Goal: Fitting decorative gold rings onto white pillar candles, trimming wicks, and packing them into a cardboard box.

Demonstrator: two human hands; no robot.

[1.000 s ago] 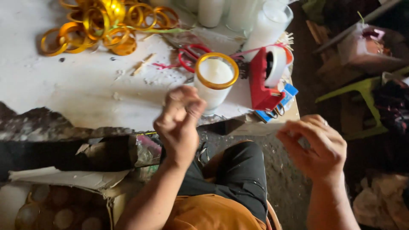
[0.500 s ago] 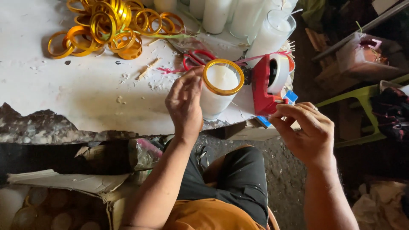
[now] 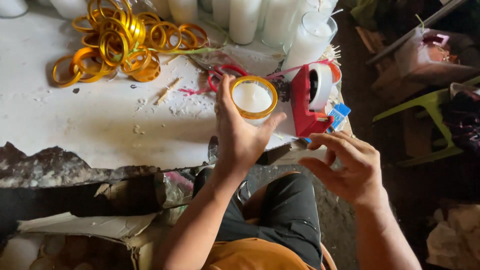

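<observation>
My left hand (image 3: 241,135) is wrapped around a white candle in a clear glass (image 3: 252,98) with a gold ring on its rim, standing near the front edge of the white worktable (image 3: 100,125). My right hand (image 3: 347,167) hovers just below and in front of a red tape dispenser (image 3: 312,100) with a white tape roll. Its fingers are spread and curled, holding nothing that I can see.
A heap of gold rings (image 3: 120,42) lies at the back left. Several tall white candles in glasses (image 3: 280,22) stand along the back. A red loop (image 3: 220,75) and wax crumbs lie beside the candle. A green stool (image 3: 425,112) stands to the right.
My left hand moved forward from mid-air and closed around the candle. My right hand rose from low right toward the tape dispenser and opened its fingers.
</observation>
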